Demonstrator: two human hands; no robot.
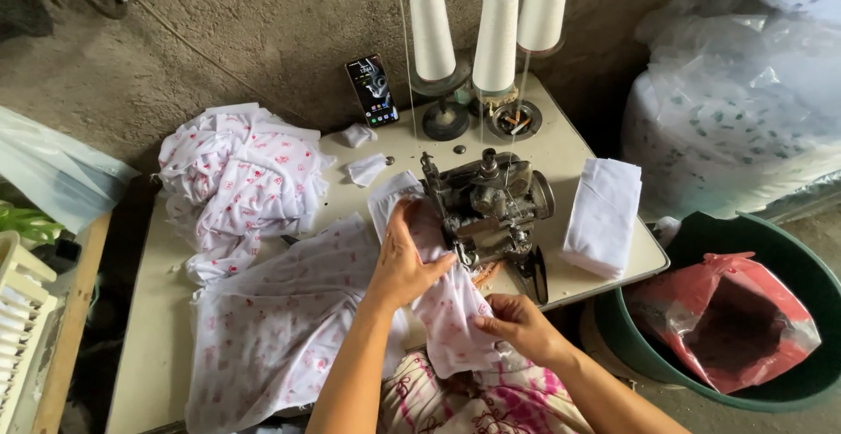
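A dark metal sewing machine (489, 206) stands on a cream table (158, 346). A strip of white fabric with pink print (455, 311) runs from behind the machine down toward my lap. My left hand (405, 259) lies flat on this fabric just left of the machine's needle area, fingers pressing it down. Near the table's front edge, my right hand (519, 324) pinches the lower part of the same strip. A larger piece of the same printed cloth (280, 329) is spread to the left.
A heap of printed fabric (241, 180) sits at the table's back left. Three thread cones (495, 31) and a phone (371, 90) stand at the back. A folded white stack (604, 215) lies right of the machine, with scissors (536, 272) beside it. A green tub holding a red bag (727, 320) is on the floor.
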